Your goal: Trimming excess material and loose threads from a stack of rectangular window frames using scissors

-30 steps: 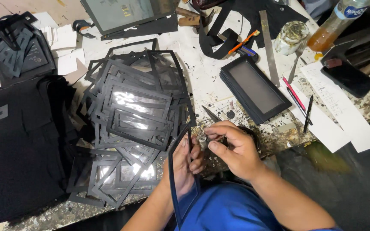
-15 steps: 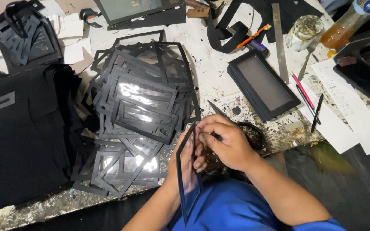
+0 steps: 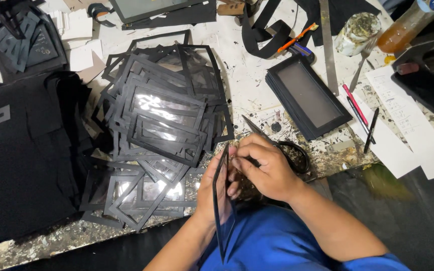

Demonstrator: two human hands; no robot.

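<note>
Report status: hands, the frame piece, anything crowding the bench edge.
Left hand grips black frame edge-on. Right hand pinches its top corner. Frame pile close left, scissors under right hand.

Pens [image 3: 357, 111], jar [image 3: 357, 33], paper sheets [image 3: 407, 125]

A pale worktop [image 3: 257, 80] fills most of the frame, its surface scratched, chipped and speckled all over with dark splashes of glue or paint; the crusting is heaviest along the near edge, from the lower left to the centre right. Light falls from above and glints off the shiny parts of the clutter in the middle. Along the bottom and at the lower right, below the worktop's edge, lies a dark, dim floor [image 3: 408, 211], with one pale scrap at the far right edge. No walls or windows show.
</note>
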